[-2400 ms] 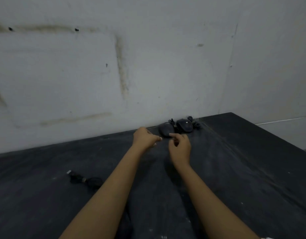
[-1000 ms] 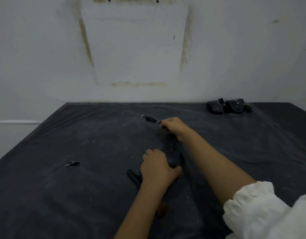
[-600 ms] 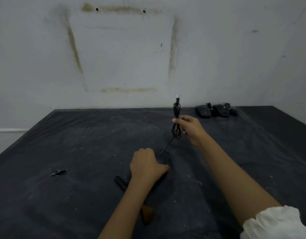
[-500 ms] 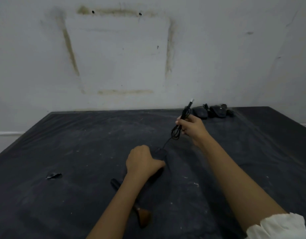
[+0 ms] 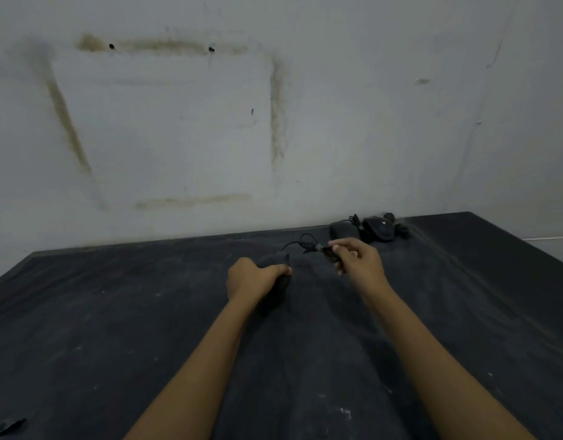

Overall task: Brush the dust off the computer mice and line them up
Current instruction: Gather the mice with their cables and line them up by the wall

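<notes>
My left hand [image 5: 253, 277] grips a black computer mouse [image 5: 278, 269], held just over the dark table [image 5: 115, 312]; the fingers cover most of it. A little to the right, my right hand [image 5: 358, 260] pinches the bundled cable [image 5: 318, 248] of that mouse, its loops sticking out to the left. Two more black mice sit side by side against the back wall: one [image 5: 342, 230] just beyond my right hand, the other [image 5: 378, 228] to its right, each with its cable bunched beside it.
The dusty dark table runs to a white stained wall [image 5: 178, 122] at the back. Its right edge [image 5: 511, 239] slants off toward the front right. A small dark scrap [image 5: 9, 427] lies at the front left corner.
Both hands have carried the mouse and its cable away from me and rightward, toward the two mice at the wall. The brush that lay by my left hand is out of view.
</notes>
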